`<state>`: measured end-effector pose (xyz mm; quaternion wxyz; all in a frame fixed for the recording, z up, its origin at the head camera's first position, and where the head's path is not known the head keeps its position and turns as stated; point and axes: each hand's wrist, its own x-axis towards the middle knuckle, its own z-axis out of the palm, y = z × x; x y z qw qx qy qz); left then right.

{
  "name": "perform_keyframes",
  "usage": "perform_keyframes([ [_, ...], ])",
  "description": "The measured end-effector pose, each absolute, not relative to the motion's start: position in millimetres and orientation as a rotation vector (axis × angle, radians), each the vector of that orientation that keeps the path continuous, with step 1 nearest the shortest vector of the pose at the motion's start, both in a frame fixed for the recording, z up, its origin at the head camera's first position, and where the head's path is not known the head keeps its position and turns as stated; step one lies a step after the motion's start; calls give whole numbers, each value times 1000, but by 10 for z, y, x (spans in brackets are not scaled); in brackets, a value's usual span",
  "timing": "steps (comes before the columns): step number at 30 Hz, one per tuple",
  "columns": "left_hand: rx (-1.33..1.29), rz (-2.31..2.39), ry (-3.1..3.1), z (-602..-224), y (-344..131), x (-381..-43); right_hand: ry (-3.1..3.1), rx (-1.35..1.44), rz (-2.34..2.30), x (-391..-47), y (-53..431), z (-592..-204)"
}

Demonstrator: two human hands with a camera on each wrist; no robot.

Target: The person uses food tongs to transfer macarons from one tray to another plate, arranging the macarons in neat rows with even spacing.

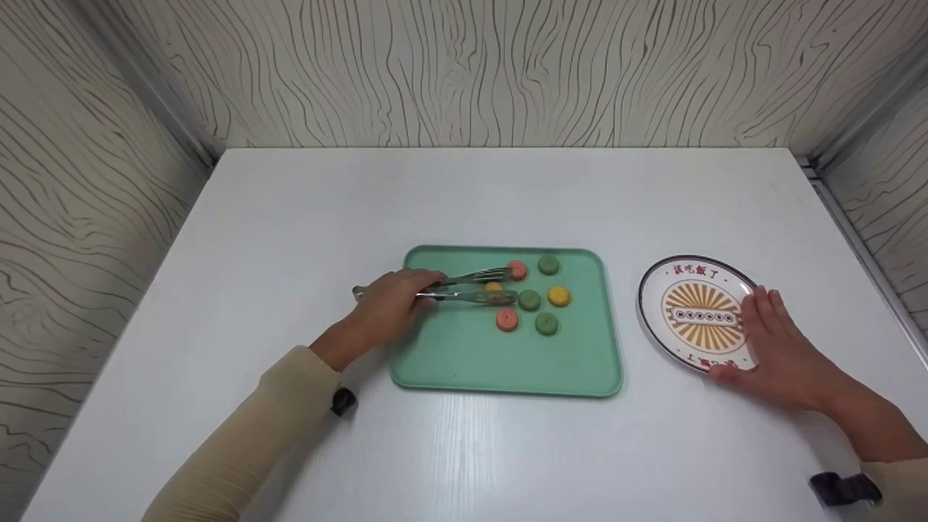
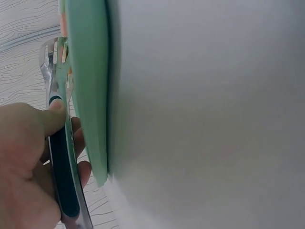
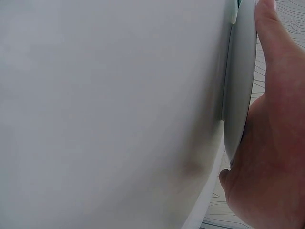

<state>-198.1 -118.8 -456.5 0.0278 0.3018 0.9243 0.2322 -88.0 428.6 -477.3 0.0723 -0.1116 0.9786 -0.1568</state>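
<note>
My left hand (image 1: pixel 388 308) grips metal food tongs (image 1: pixel 467 296) with dark green handle panels. In the left wrist view, the thumb presses along the handle (image 2: pixel 64 171) and the fingers wrap behind it. The tongs reach over a green tray (image 1: pixel 464 362), their two arms apart. A yellow macaron-like disc (image 1: pixel 493 288) shows between the tips, and a pink disc (image 1: pixel 517 268) sits at the end of the slotted arm. At the right, my right hand (image 1: pixel 786 355) rests against the rim of a patterned white plate (image 1: pixel 652 312), fingers fairly straight and thumb at the near edge.
On the tray, several more discs lie close by: green (image 1: pixel 549 264), green (image 1: pixel 529 300), yellow (image 1: pixel 559 295), pink (image 1: pixel 507 319) and green (image 1: pixel 547 323). The white table (image 1: pixel 464 464) meets a wood-grain patterned wall (image 1: pixel 464 72) behind, with panels on both sides.
</note>
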Motion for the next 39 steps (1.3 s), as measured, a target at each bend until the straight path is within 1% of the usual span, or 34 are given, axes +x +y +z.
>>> perform_keyframes([
  [22, 853, 759, 2824, -4576, -1154, -1990, 2939, -344, -475, -865, 4276, -4742],
  [39, 869, 786, 2841, -4591, -1183, -1997, 2935, -321, -486, -867, 4274, -4759],
])
